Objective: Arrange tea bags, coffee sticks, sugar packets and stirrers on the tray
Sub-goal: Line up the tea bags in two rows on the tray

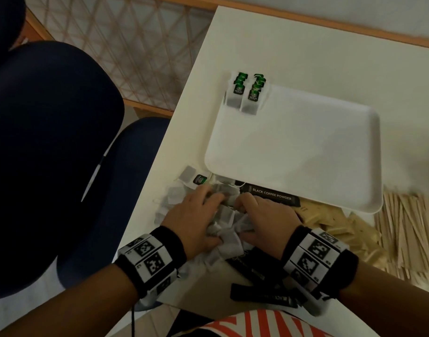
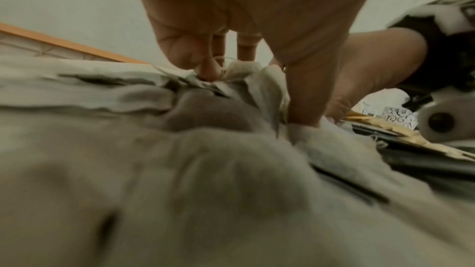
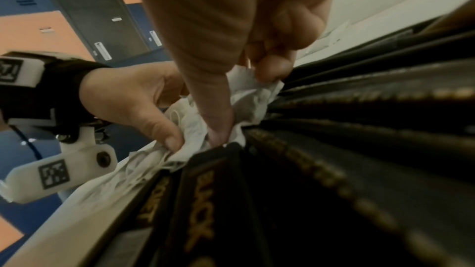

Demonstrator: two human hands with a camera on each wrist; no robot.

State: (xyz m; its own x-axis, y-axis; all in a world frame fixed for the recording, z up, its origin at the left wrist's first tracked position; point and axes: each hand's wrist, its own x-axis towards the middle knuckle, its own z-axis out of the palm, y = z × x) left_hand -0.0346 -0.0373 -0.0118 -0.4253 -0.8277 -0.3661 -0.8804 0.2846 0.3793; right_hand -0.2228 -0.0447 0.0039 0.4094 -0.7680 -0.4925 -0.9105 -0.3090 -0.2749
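Note:
A white tray (image 1: 293,152) lies on the table with two short rows of green-tagged tea bags (image 1: 245,93) at its far left corner. Near the table's front edge is a loose pile of tea bags (image 1: 224,229). My left hand (image 1: 194,215) and right hand (image 1: 259,215) both sit in that pile, fingers curled round tea bags (image 3: 246,96). In the left wrist view my left fingertips (image 2: 210,72) pinch into the tea bag pile (image 2: 154,149). Black coffee sticks (image 1: 272,195) lie beside and under my right wrist, also filling the right wrist view as coffee sticks (image 3: 334,149).
Tan sugar packets (image 1: 330,224) and a heap of wooden stirrers (image 1: 408,229) lie at the right, just in front of the tray. One tea bag (image 1: 194,177) lies apart at the tray's near left corner. A blue chair (image 1: 62,142) stands left of the table.

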